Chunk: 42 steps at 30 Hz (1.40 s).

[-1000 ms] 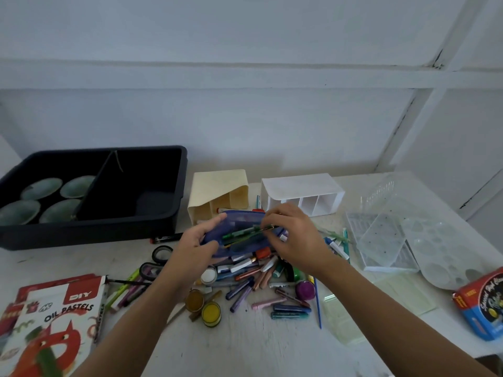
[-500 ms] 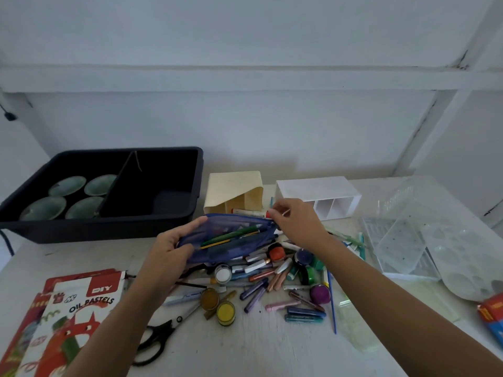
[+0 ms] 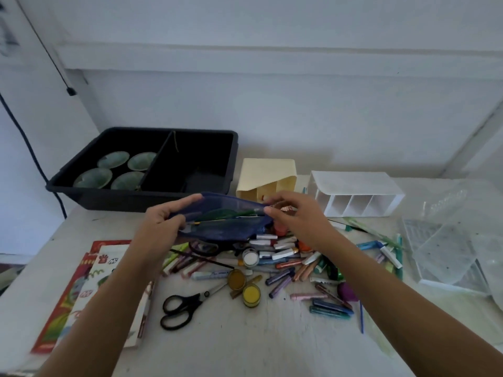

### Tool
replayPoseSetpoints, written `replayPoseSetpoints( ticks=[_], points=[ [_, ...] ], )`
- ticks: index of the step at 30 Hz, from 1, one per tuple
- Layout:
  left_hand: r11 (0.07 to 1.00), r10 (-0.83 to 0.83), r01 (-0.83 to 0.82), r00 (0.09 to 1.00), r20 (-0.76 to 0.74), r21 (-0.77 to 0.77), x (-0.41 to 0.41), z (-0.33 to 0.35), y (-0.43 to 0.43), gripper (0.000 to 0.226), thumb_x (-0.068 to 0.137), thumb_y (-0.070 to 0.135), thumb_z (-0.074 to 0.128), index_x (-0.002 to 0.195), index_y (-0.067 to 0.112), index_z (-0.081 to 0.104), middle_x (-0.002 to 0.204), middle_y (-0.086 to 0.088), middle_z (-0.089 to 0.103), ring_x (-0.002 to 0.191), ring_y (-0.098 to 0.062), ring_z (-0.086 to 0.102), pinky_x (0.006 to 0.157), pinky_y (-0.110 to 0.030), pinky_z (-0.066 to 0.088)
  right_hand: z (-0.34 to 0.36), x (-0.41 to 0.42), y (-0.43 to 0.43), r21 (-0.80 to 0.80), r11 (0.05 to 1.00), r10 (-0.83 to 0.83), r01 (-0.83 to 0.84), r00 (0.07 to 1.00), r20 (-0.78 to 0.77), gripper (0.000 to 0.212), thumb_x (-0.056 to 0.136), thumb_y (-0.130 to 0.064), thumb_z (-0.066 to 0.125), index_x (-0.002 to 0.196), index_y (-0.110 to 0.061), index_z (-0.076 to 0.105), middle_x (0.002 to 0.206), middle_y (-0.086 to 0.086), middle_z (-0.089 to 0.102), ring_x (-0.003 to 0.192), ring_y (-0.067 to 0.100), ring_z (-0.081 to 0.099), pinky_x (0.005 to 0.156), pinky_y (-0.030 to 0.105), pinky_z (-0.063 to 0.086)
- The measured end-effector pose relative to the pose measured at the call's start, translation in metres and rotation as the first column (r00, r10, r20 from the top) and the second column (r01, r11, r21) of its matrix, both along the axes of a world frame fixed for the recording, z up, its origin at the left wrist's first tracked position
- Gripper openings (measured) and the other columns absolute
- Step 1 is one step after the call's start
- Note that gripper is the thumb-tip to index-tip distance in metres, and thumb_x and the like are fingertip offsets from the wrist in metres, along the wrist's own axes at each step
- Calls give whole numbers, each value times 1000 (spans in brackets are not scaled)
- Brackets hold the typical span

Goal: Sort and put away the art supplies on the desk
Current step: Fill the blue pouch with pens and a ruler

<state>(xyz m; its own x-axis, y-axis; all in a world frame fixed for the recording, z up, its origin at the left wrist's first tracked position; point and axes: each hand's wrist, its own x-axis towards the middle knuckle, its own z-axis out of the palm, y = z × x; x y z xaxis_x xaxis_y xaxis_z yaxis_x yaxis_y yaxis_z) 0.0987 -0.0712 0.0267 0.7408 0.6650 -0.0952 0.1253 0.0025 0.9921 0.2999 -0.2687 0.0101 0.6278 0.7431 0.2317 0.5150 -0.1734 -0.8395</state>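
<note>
A see-through blue pencil pouch [image 3: 223, 221] with pens inside hangs above the desk, held at both ends. My left hand [image 3: 163, 224] grips its left end, thumb under and fingers over the top edge. My right hand [image 3: 296, 216] pinches its right end near the zip. Under the pouch lies a heap of crayons and markers [image 3: 285, 257], small paint pots [image 3: 251, 295] and black scissors [image 3: 185, 306].
A black divided bin [image 3: 141, 197] with several green bowls stands at the back left. A cream organiser [image 3: 266, 175] and a white compartment box [image 3: 356, 197] stand behind the heap. Clear plastic trays [image 3: 446, 248] lie right, an oil pastel box [image 3: 89, 289] left.
The view has swung left and down, so the desk items sit further right. The pouch stays held in both hands, with my right hand now at its right tip.
</note>
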Motion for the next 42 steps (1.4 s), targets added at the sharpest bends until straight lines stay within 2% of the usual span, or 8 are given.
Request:
replayPoseSetpoints(
  ticks=[7, 14, 22, 26, 30, 33, 36, 42],
  points=[
    [993, 66, -63, 997, -28, 97, -32, -4, 23, 40, 98, 0, 61, 111, 34, 78, 117, 0, 69, 93, -13, 74, 68, -25, 62, -5, -26, 38, 130, 991, 29, -26, 999, -22, 6, 96, -20, 66, 95, -16, 69, 84, -3, 66, 72, 12, 65, 58, 22, 57],
    [788, 85, 85, 966, -244, 610, -52, -10, 37, 27, 98, 30, 66, 124, 32, 70, 119, 16, 65, 105, 1, 58, 80, -3, 41, -18, -39, 53, 130, 991, -43, 37, 998, 45, 9, 93, -25, 70, 91, -16, 66, 78, -6, 68, 74, 12, 64, 69, 39, 56],
    [508, 121, 346, 878, -463, 789, -43, -5, 23, 43, 86, 72, 56, 119, 48, 68, 141, 18, 43, 136, -11, 30, 100, -36, 19, -20, -39, 49, 90, 995, -44, 42, 999, 19, 15, 96, -27, 65, 86, -32, 55, 82, -8, 65, 79, 8, 62, 65, 19, 52],
    [510, 116, 396, 848, -517, 764, -33, -10, 31, 24, 94, 56, 62, 116, 48, 67, 144, 13, 44, 131, -15, 39, 96, -37, 18, -18, -39, 51, 56, 997, -49, 52, 997, -64, 5, 95, -31, 64, 95, -32, 59, 90, -13, 65, 87, 1, 60, 71, 18, 53],
    [597, 56, 284, 919, -391, 751, -30, -11, 43, 11, 95, 34, 70, 105, 37, 75, 116, 18, 53, 118, -13, 50, 100, -43, 28, -15, -43, 52, -108, 986, 130, -125, 991, 34, 41, 82, -56, 62, 114, -31, 65, 99, -17, 61, 93, -2, 56, 79, 12, 45],
    [614, 25, 297, 918, -395, 731, -35, -9, 47, 11, 95, 33, 70, 103, 36, 77, 113, 21, 59, 113, -10, 50, 102, -48, 33, -17, -47, 59, -209, 965, 198, -159, 963, 181, 30, 84, -40, 75, 108, -22, 70, 93, -13, 57, 85, -4, 50, 73, 7, 36],
    [627, 5, 245, 948, -318, 740, -45, 0, 53, 13, 94, 26, 73, 104, 31, 79, 107, 22, 62, 108, -11, 51, 98, -53, 40, -12, -56, 72, -89, 987, 154, -136, 956, 250, 8, 87, -24, 76, 92, -20, 71, 85, -13, 55, 78, -2, 51, 69, 8, 35],
    [597, 112, 77, 978, -178, 798, -77, 26, 98, 28, 96, 10, 67, 106, 36, 68, 105, 23, 64, 108, -12, 58, 103, -59, 40, 9, -78, 122, 26, 976, 195, -215, 925, 325, 9, 88, -18, 76, 96, -14, 75, 88, -2, 67, 81, 10, 61, 74, 23, 49]
  ],
)
